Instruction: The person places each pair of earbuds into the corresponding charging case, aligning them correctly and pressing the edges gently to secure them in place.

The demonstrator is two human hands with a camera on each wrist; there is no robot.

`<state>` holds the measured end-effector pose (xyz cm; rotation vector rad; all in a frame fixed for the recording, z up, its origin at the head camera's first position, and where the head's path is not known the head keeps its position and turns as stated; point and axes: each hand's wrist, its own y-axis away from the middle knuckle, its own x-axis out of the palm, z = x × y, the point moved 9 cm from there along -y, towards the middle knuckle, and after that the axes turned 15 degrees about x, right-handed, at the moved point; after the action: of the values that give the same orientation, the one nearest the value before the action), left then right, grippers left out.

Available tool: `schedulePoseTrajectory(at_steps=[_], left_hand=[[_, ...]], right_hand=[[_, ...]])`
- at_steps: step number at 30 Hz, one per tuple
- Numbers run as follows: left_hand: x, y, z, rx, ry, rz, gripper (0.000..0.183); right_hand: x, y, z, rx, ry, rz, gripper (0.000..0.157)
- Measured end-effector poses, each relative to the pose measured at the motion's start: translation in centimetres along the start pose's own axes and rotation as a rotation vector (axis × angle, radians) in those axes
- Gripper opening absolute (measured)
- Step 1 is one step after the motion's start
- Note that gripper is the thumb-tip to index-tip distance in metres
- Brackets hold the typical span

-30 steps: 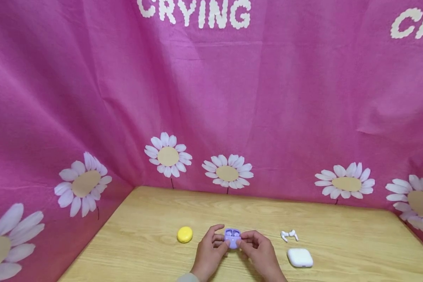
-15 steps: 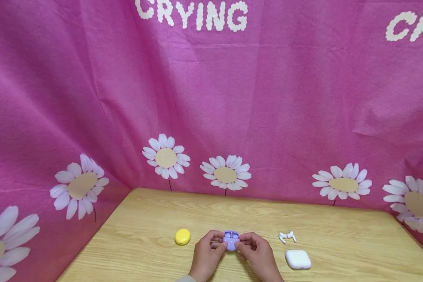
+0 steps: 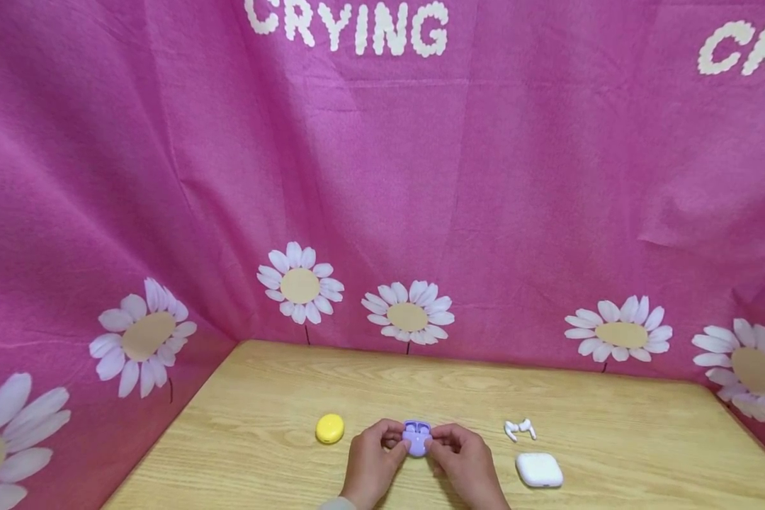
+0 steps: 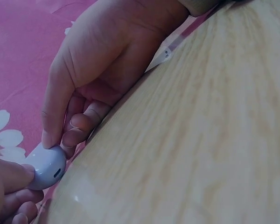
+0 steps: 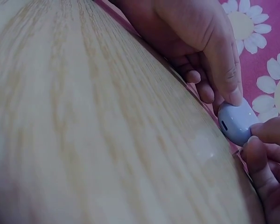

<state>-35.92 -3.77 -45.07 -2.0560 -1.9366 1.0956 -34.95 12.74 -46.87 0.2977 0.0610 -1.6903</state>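
Both hands hold a small purple earbud case [image 3: 417, 443] between them in the head view. Its lid stands raised at the back, and two rounded shapes show inside. My left hand [image 3: 372, 459] pinches the left side, thumb on the front and fingers curled behind. On the opposite side my right hand [image 3: 468, 460] pinches it the same way. The left wrist view shows the glossy case [image 4: 47, 169] with a dark slot in its underside, close over the table. The same slot faces the right wrist view, where thumbs press the case [image 5: 236, 122].
A round yellow case [image 3: 329, 428] lies left of the hands on the wooden table [image 3: 261, 397]. To the right are a pair of white earbuds [image 3: 520, 429] and a white case [image 3: 539, 469]. A pink curtain [image 3: 516, 212] with printed daisies hangs behind the table.
The left index finger, raised one second ago, has come down against the case. Hands and case sit slightly lower in the view. The yellow case and white items keep their places on the table.
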Motion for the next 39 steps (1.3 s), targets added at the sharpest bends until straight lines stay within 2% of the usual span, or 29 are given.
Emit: schedulePoseTrajectory(at_steps=[19,29,39], left_hand=[[-0.03,-0.17,0.29,-0.005,-0.033,-0.011,0.014],[0.14,-0.02,0.53,-0.043,-0.036,-0.004,0.012],[-0.48,-0.23,0.63,-0.041,-0.017,-0.030,0.013]], right_hand=[[-0.39,0.27,0.32,0.018,0.050,-0.068,0.018],[-0.43,0.17,-0.13,0.049,0.054,-0.075,0.013],[-0.21,0.21,0.30,0.045,0.022,-0.067,0.014]])
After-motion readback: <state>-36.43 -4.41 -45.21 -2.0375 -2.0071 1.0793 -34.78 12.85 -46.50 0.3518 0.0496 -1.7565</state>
